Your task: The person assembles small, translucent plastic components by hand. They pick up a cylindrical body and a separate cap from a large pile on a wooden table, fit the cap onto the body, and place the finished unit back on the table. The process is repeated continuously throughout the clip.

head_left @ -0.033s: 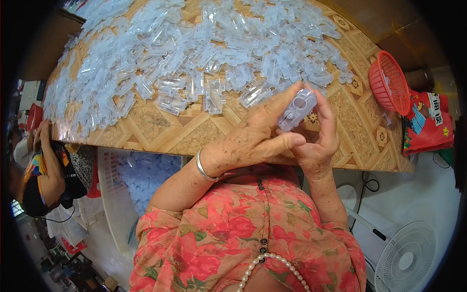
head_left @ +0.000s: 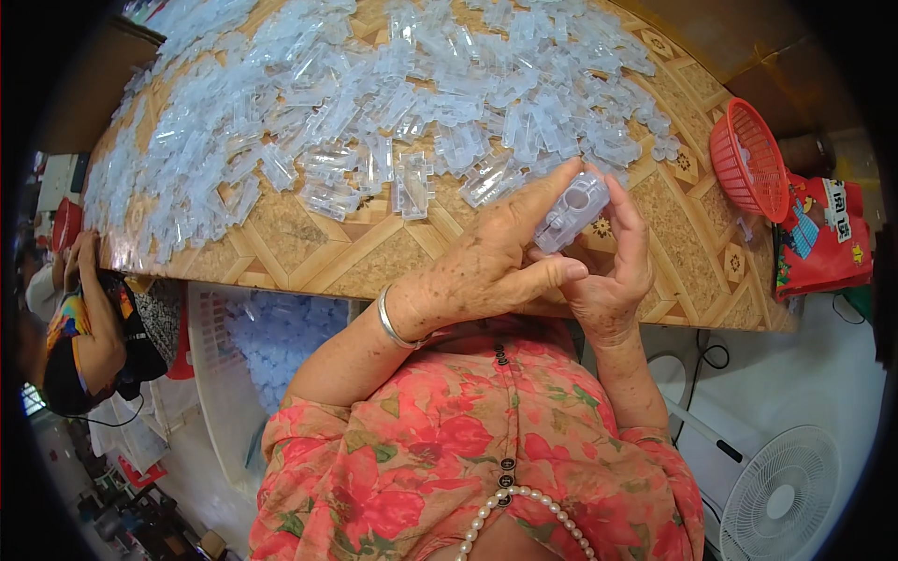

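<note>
Between my two hands is a clear plastic part [head_left: 573,209], boxy, with a round hole near its upper end. My left hand [head_left: 491,252], a silver bangle at its wrist, lies along the part's left side, its thumb stretched across below. My right hand [head_left: 617,257] is curled round the part's right side and lower end, with fingertips near its top edge. Whatever the palms cover is hidden. Just beyond my hands, a wide pile of similar clear plastic parts [head_left: 346,103] spreads over the patterned table [head_left: 299,229]; one ridged piece [head_left: 412,186] lies at the pile's near edge.
To the right stand a red plastic basket [head_left: 760,173] and a red bag [head_left: 828,243]. A white crate [head_left: 210,346] of bluish clear pieces sits below the table's left side. A fan [head_left: 781,496] is at lower right. Another person's arm [head_left: 94,309] shows at far left.
</note>
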Demonstrator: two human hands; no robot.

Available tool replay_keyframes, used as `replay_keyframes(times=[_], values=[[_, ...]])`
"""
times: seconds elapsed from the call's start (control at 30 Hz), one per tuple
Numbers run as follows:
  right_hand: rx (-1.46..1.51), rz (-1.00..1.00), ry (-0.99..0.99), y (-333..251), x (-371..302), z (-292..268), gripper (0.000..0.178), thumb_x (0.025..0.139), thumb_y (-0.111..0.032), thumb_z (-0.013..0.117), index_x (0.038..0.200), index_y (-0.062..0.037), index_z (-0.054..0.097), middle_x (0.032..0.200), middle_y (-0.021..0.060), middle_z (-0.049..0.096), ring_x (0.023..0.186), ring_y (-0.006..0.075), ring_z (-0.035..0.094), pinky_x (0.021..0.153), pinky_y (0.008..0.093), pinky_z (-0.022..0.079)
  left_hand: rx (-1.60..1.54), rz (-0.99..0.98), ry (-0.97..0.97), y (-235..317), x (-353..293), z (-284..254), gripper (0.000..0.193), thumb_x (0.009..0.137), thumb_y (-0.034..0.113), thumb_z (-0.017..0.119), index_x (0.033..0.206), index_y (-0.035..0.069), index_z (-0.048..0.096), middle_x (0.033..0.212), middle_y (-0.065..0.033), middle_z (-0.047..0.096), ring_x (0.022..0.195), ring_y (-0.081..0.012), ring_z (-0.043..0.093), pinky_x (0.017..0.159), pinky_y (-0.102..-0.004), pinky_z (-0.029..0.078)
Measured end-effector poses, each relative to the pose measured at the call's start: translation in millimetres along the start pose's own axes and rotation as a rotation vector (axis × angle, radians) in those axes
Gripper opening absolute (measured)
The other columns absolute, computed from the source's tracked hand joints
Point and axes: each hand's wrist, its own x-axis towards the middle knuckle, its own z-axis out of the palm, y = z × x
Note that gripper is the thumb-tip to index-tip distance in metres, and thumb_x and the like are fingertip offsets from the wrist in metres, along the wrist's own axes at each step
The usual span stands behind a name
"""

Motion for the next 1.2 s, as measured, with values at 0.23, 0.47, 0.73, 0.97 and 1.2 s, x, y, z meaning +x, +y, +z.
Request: replay_keyframes(times=[0.23, 0.47, 0.73, 0.97, 1.2], values=[[-0.153, -0.033, -0.003, -1.8, -3.4, -2.4, 0.080, 0.073, -0.034, 0.092, 0.136, 0.0017, 0.057, 0.129, 0.0139, 0.068, 0.113, 0.0306, 0.065, 0.096, 0.0409, 0.054, -0.105, -0.201, -0.097, 6.0, -0.9, -5.8, 0.067, 0.102, 0.021, 0.062, 0.159, 0.001, 0.031, 0.147, -0.0189, 0.054, 0.134, -0.0272, 0.054, 0.110, -0.0371, 0.043], [0.098, 0.100, -0.013, -9.8, -0.6, -2.1, 0.084, 0.068, -0.019, 0.094, 0.139, 0.0007, 0.053, 0.131, 0.0142, 0.062, 0.115, 0.0262, 0.065, 0.098, 0.0384, 0.054, -0.869, -0.439, -0.055, 5.9, -2.1, -4.9, 0.056, 0.110, 0.029, 0.050, 0.158, 0.004, 0.037, 0.133, -0.0091, 0.063, 0.109, -0.0135, 0.063, 0.096, -0.0290, 0.051], [0.197, 0.088, -0.035, -7.4, 1.6, -2.0, 0.083, 0.071, -0.013, 0.091, 0.141, 0.0008, 0.050, 0.136, 0.0174, 0.058, 0.125, 0.0290, 0.061, 0.105, 0.0394, 0.051, -0.845, -0.402, -0.009, 8.3, -3.5, -0.1, 0.053, 0.109, 0.022, 0.052, 0.157, 0.004, 0.038, 0.135, -0.0068, 0.062, 0.113, -0.0118, 0.061, 0.099, -0.0279, 0.051], [0.132, 0.077, -0.086, -9.5, 0.9, -3.5, 0.085, 0.071, -0.011, 0.090, 0.143, -0.0002, 0.047, 0.140, 0.0173, 0.055, 0.128, 0.0270, 0.059, 0.109, 0.0392, 0.048, -0.828, -0.390, -0.023, 12.5, -2.4, -4.0, 0.053, 0.109, 0.021, 0.051, 0.158, 0.005, 0.037, 0.137, -0.0065, 0.061, 0.113, -0.0128, 0.062, 0.098, -0.0290, 0.052], [0.265, 0.158, -0.133, -7.9, -0.1, -4.7, 0.086, 0.071, -0.012, 0.090, 0.144, -0.0002, 0.046, 0.143, 0.0173, 0.054, 0.133, 0.0277, 0.056, 0.112, 0.0405, 0.047, -0.727, -0.434, -0.026, 17.4, -4.5, -8.1, 0.053, 0.109, 0.021, 0.051, 0.158, 0.006, 0.037, 0.139, -0.0079, 0.060, 0.115, -0.0139, 0.061, 0.098, -0.0300, 0.052]])
